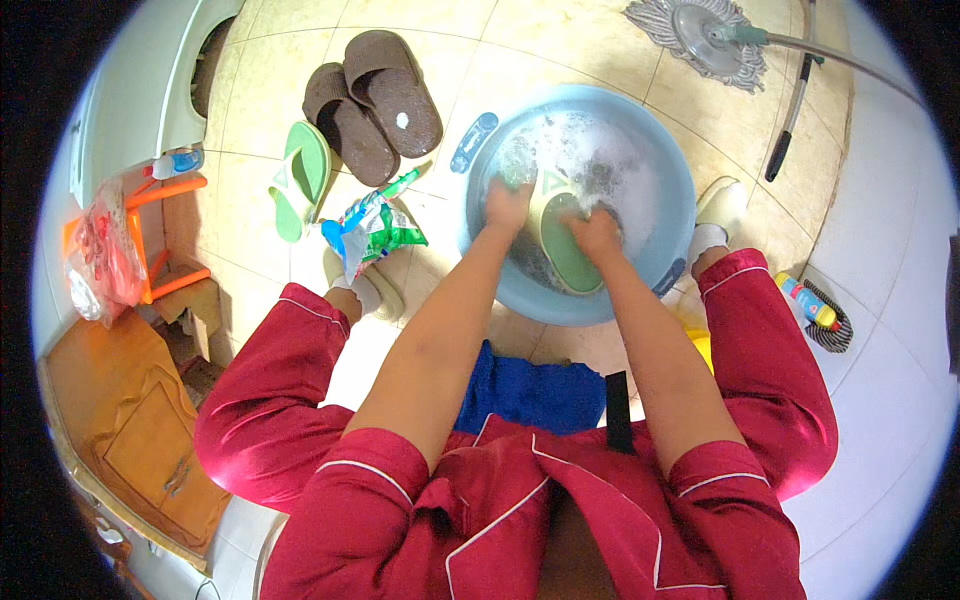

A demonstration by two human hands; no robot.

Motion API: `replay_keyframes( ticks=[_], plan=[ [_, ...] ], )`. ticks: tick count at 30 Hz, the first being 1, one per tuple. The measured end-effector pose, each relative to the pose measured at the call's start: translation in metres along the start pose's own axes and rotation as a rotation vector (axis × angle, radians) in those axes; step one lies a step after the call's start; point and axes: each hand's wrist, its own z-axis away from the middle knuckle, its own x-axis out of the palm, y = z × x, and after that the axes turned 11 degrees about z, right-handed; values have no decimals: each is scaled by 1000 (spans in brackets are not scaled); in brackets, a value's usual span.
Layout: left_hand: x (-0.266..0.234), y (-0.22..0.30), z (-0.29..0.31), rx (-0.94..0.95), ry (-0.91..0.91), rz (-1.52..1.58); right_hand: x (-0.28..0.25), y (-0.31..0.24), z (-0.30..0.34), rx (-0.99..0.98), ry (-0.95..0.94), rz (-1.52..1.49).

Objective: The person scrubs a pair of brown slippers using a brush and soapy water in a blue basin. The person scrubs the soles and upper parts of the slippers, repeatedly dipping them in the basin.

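A light blue basin (672,170) of sudsy water stands on the floor in front of me. A green slipper (574,262) with a pale rim lies tilted in it, its sole side partly in the suds. My right hand (598,236) is closed on the slipper's right edge, thumb and fingers curled over it. Just left of the slipper, my left hand (507,204) is closed at the foam; suds cover its fingertips and whatever it may hold. The matching green slipper (308,165) rests on the floor to the left, beside a pair of brown slippers (393,95).
Near my left foot are a green-and-blue plastic packet (385,232) and a green-handled brush (402,183). A mop (705,40) lies far right. A bottle (806,301) and a striped brush (832,325) lie right. An orange stool (165,195) with a bag stands left.
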Motion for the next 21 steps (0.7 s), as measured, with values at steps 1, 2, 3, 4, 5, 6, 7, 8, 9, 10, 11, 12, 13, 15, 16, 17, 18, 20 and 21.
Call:
replay_keyframes(
  ticks=[1, 2, 3, 4, 5, 6, 7, 8, 9, 10, 11, 12, 13, 15, 16, 17, 18, 20, 21],
  plan=[
    [3, -5, 0, -192, 31, 91, -6, -10, 5, 8, 3, -8],
    [2, -12, -2, -325, 2, 242, -11, -20, 10, 17, 6, -17],
    [0, -2, 3, -462, -45, 402, -15, -21, 16, 43, 16, -14],
    [-4, 6, 11, -599, -84, 565, -11, -15, 15, 14, 7, -49],
    [12, -31, -1, -694, -175, 644, -2, -8, 9, -15, -1, -85],
    [15, -31, -1, -636, -120, 673, -6, -12, 5, -52, 8, -124],
    [18, -32, 0, -578, -63, 702, -13, -13, 5, -38, -58, -43],
    [22, -33, 2, -521, -3, 731, -18, -11, 4, 1, -152, -132],
    [5, 1, 14, -462, -125, 838, -16, -4, -1, 59, -240, -237],
    [-18, 39, 28, -410, -246, 941, -13, 1, -5, 107, -329, -351],
    [-22, 36, 23, -370, -291, 1113, -3, 2, -5, 67, -416, -482],
    [-25, 31, 19, -336, -339, 1289, -3, 1, 6, 6, -457, -562],
    [-36, 43, 19, -484, -468, 1469, -3, 1, 21, -52, -492, -642],
    [-52, 67, 27, -534, -502, 1481, 13, 13, 25, -86, -546, -693],
    [-62, 70, 31, -555, -456, 1481, -1, -1, 45, -46, -698, -801],
    [-74, 72, 38, -488, -464, 1410, -15, -14, 69, -5, -853, -906],
    [-75, 59, 33, -516, -449, 1334, -27, -24, 92, 40, -1000, -1014],
    [-83, 67, 48, -462, -435, 1345, -27, -22, 107, 21, -1070, -1069],
    [-82, 61, 44, -430, -423, 1293, -28, -22, 112, 1, -1108, -1096]
  ],
)
